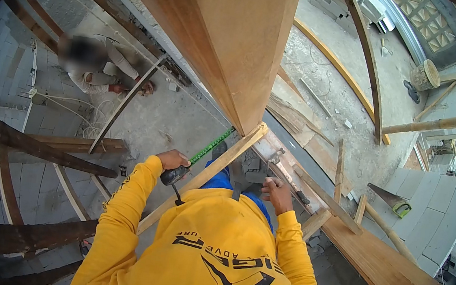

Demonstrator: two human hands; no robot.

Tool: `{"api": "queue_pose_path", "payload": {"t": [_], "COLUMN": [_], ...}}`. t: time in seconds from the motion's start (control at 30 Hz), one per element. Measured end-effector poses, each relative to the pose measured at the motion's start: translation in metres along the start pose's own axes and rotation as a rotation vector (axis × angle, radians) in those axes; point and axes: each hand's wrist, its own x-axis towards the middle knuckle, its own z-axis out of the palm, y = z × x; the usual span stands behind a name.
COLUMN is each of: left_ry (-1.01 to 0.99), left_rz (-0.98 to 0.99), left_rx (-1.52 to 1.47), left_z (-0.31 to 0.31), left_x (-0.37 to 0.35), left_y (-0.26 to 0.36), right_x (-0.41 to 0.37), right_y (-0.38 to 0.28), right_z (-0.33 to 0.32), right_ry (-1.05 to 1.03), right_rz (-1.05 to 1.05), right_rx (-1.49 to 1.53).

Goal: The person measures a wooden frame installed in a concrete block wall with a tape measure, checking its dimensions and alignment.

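Observation:
My left hand point(172, 160) is closed round a black tape measure point(173, 176) with a strap hanging from it. Its green blade runs up and to the right, ending near the lower end of a big wooden post point(231, 38). Just right of the tape measure, a narrow wooden strip point(206, 176) slants across in front of my body. My right hand point(277, 195) has its fingers curled, and whatever they may hold is too small to make out. It is beside a worn wooden beam point(287, 174) with dark metal pieces on it.
At lower right extends a long plank point(390, 276). A handsaw point(388, 197) with a green-edged handle lies on pale blocks point(432, 224). Far below, a co-worker point(95, 68) crouches at left. Curved timbers point(35, 144) cross the left side; a bucket point(425, 75) is at upper right.

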Motion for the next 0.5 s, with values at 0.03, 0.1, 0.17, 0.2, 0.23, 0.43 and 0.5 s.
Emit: {"api": "queue_pose_path", "payload": {"t": [0.03, 0.1, 0.17, 0.2, 0.23, 0.43, 0.5], "left_ry": [-0.003, -0.004, -0.003, -0.004, -0.005, -0.024, -0.024], "left_rz": [-0.001, 0.002, 0.007, 0.008, 0.009, 0.017, 0.008], "left_rx": [0.010, 0.013, -0.002, 0.010, 0.023, 0.037, 0.025], "left_z": [-0.0007, -0.0012, -0.0004, -0.0007, -0.0012, -0.0054, -0.0047], "left_x": [0.0006, 0.0004, -0.0001, 0.0000, 0.0001, 0.0067, 0.0051], "left_y": [-0.0005, -0.0004, -0.0006, -0.0005, -0.0009, -0.0046, -0.0038], "right_x": [0.0002, 0.0002, 0.0006, 0.0013, 0.0016, 0.0025, 0.0024], "right_y": [-0.0003, -0.0022, -0.0034, -0.0037, -0.0041, -0.0072, -0.0083], "right_z": [0.0000, -0.0003, -0.0011, -0.0012, -0.0010, -0.0003, -0.0005], "right_ry": [0.001, 0.002, 0.003, 0.004, 0.005, 0.018, 0.021], "right_rz": [0.000, 0.000, 0.001, 0.003, 0.004, 0.008, 0.009], "right_rx": [0.002, -0.004, -0.011, -0.015, -0.019, -0.009, -0.009]}}
